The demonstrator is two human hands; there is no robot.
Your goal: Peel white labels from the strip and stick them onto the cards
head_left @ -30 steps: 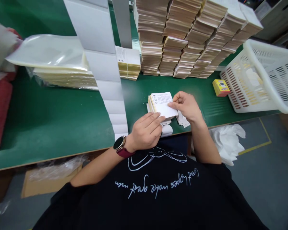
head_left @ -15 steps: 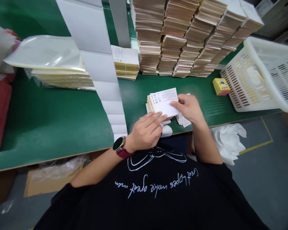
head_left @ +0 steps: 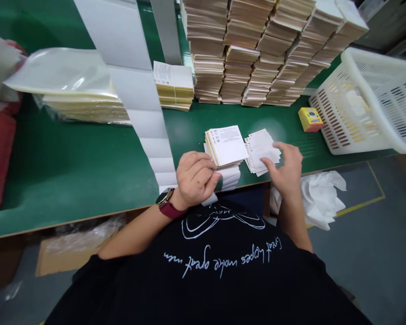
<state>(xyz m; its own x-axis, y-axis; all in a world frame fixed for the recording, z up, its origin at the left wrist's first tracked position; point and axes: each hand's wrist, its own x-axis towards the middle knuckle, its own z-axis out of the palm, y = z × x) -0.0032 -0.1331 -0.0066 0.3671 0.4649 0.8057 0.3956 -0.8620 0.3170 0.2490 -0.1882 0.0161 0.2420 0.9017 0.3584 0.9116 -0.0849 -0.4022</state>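
Note:
My left hand [head_left: 196, 178], a watch on its wrist, is closed with thumb and fingers together at the near left corner of a stack of printed white cards [head_left: 228, 144]. Whatever its fingers may hold is hidden. Under and in front of that stack lie folds of white paper [head_left: 230, 177], and a white flap [head_left: 209, 199] hangs below my hand. To the right, several loose cards [head_left: 262, 151] lie fanned out on the green table. My right hand [head_left: 286, 169] is open at their right edge, thumb and forefinger apart.
A long creased white paper strip [head_left: 145, 122] comes down to the table's front edge. Tall card piles [head_left: 243, 67] stand behind, beside a banded bundle [head_left: 174, 90]. A small yellow box [head_left: 310, 119] sits by a white basket [head_left: 355, 131]. Clear plastic bags [head_left: 77, 85] lie left.
My right hand has let go of the top card on the stack and moved right to the fanned cards. My left hand has drawn back toward me and curled its fingers.

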